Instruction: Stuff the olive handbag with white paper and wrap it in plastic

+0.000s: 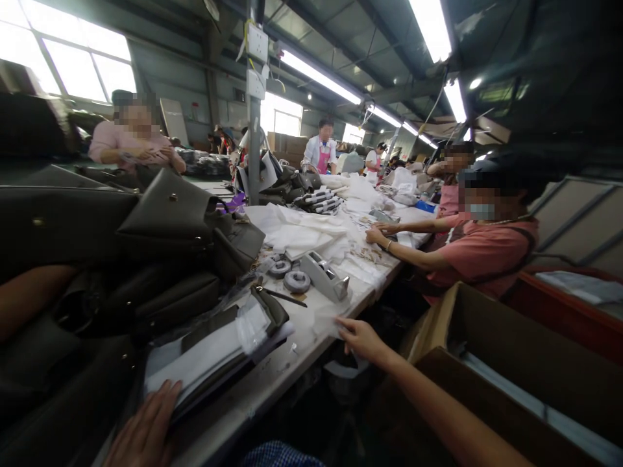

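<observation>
My left hand (146, 428) lies flat, fingers spread, on the near end of a dark grey bag stuffed with white paper (219, 353) at the table's near edge. My right hand (357, 337) reaches across to the table's right edge and pinches a thin clear plastic sheet (327, 319), which is hard to make out. A grey tape dispenser (325, 275) and two tape rolls (291, 275) sit just beyond that hand.
Dark grey handbags (170, 214) are piled at the left. White wrapping sheets (311, 237) cover the long table. A person in a pink shirt (479, 250) works at the right side, others farther back. An open cardboard box (491, 363) stands at lower right. A pillar (254, 130) rises mid-table.
</observation>
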`<move>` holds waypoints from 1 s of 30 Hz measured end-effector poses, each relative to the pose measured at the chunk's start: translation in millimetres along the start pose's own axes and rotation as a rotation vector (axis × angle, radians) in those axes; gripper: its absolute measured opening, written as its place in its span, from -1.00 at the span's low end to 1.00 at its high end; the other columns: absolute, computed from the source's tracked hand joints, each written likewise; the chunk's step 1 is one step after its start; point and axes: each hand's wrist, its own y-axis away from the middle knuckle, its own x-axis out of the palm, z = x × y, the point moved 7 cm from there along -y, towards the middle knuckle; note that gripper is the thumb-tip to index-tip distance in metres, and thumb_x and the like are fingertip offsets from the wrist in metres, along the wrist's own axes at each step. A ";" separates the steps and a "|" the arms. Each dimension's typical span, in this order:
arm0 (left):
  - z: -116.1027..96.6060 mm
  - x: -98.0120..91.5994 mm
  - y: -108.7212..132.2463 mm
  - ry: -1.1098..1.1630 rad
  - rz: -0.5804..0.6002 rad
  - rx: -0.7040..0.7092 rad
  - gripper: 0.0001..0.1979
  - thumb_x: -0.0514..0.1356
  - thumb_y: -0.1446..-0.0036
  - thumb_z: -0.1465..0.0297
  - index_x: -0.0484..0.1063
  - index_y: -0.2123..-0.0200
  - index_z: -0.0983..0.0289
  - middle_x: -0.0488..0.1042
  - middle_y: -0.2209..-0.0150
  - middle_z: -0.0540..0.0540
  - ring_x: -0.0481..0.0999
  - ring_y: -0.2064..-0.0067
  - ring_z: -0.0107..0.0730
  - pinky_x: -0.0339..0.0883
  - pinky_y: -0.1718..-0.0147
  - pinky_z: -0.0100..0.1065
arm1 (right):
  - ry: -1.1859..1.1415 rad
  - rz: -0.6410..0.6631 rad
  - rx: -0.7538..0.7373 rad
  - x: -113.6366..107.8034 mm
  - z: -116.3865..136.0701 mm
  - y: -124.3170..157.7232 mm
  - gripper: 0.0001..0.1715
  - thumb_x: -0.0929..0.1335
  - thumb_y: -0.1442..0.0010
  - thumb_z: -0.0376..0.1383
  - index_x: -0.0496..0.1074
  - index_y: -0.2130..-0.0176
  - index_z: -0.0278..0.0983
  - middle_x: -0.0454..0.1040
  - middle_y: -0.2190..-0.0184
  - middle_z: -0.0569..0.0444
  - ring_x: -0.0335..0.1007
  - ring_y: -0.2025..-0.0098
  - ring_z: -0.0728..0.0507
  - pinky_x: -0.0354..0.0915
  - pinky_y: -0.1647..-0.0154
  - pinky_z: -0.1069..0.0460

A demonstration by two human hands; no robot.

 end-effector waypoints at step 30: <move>-16.8 -76.2 -58.1 -0.110 0.031 -0.360 -0.48 0.09 -0.31 0.33 0.17 -0.32 0.19 0.40 -0.20 0.15 0.48 -0.13 -0.20 0.43 -0.06 -0.24 | 0.166 0.027 -0.924 125.3 197.9 -100.9 -0.76 0.34 -0.27 -0.34 0.52 0.07 -0.27 0.46 -0.09 -0.10 0.27 -0.23 -0.25 0.14 -0.29 -0.22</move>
